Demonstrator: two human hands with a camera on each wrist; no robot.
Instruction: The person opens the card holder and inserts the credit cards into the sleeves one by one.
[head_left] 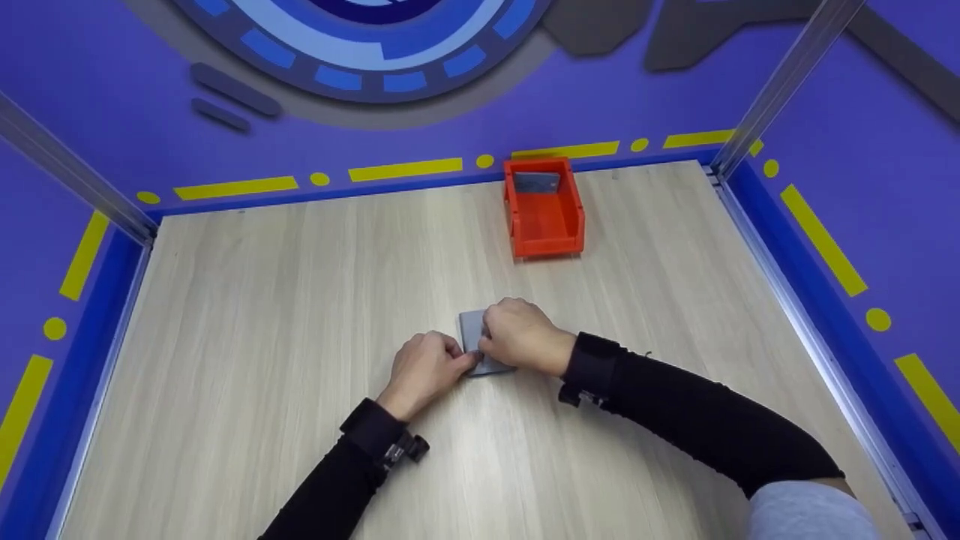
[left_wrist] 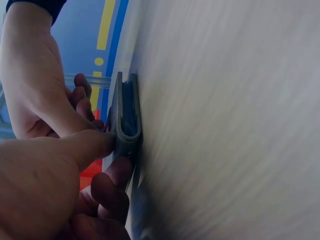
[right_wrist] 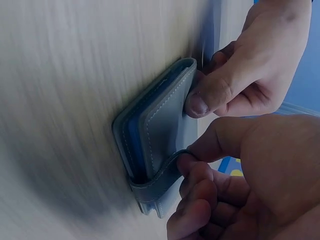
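A grey folded wallet (head_left: 471, 327) with pale stitching lies on the wooden table. In the right wrist view, its strap (right_wrist: 156, 186) loops round the wallet's open edge. My right hand (head_left: 526, 334) pinches the strap's end between thumb and curled forefinger, above the cover. At the wallet's folded edge, my left hand (head_left: 426, 369) grips with the thumb on the top cover and a finger against the side. The left wrist view shows the wallet (left_wrist: 125, 112) edge-on, its two covers slightly apart. From the head view, the right hand hides much of the wallet.
A red open-fronted bin (head_left: 549, 247) stands beyond the hands near the back wall. A dark grey flat piece (head_left: 536, 182) is at its far end. Blue-purple panels (head_left: 420, 139) rise behind the table and along both sides, with metal posts at the corners.
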